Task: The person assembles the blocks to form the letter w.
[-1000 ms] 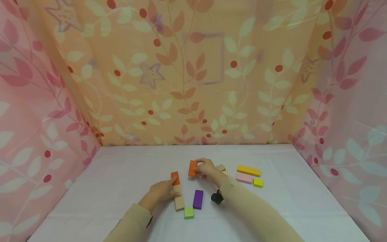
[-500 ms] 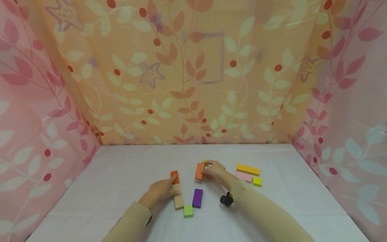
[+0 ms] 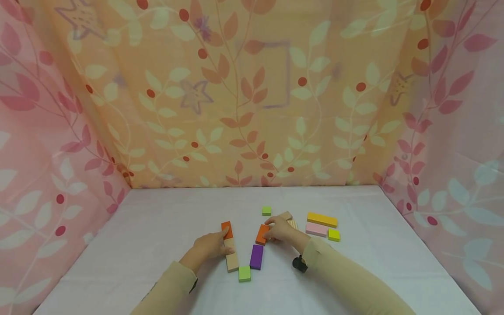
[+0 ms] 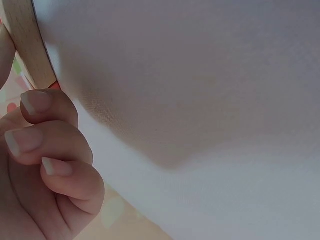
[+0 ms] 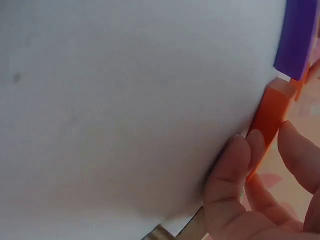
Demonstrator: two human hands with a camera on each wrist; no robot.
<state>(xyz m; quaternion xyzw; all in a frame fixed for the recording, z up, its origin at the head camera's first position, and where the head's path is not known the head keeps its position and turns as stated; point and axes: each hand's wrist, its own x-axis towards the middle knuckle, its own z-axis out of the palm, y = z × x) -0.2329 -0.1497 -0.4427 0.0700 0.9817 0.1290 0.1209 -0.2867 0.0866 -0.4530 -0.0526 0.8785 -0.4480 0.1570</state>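
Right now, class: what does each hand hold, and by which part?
The right hand pinches the orange block by its far-right end. The left hand rests against the side of the natural wood block, gripping nothing.

Head view high, facing down the table (image 3: 157, 227); wrist views close against it.

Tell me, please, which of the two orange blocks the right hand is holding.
The right hand holds the orange block just above the purple block; the other orange block heads the left row.
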